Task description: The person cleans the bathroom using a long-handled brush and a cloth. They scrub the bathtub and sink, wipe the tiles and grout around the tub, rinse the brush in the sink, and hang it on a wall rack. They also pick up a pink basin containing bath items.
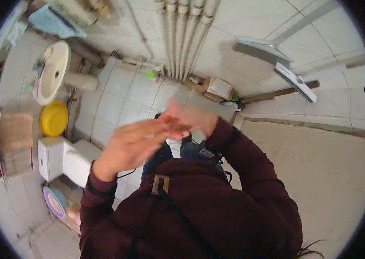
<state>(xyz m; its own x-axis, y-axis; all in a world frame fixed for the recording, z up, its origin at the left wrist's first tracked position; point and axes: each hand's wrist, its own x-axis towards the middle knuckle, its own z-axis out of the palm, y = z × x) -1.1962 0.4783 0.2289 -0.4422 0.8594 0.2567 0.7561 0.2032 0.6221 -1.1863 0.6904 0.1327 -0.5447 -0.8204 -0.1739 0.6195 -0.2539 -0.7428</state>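
Observation:
My left hand [130, 141] is raised in front of my body, its fingers stretched out flat toward the right. Against its fingertips comes my right hand [191, 119], and the two overlap in the middle of the view. Motion smears the right hand, so how its fingers lie is unclear. No object shows between the hands. Dark red sleeves [251, 157] cover both forearms down to the wrists.
On the left are a white washbasin [64, 69], a yellow basin [54, 118] and a white toilet [79, 162]. Pipes [181, 39] run down the far wall. Boxes [220, 88], a broom [263, 47] and a squeegee-like head [295, 82] stand at the right.

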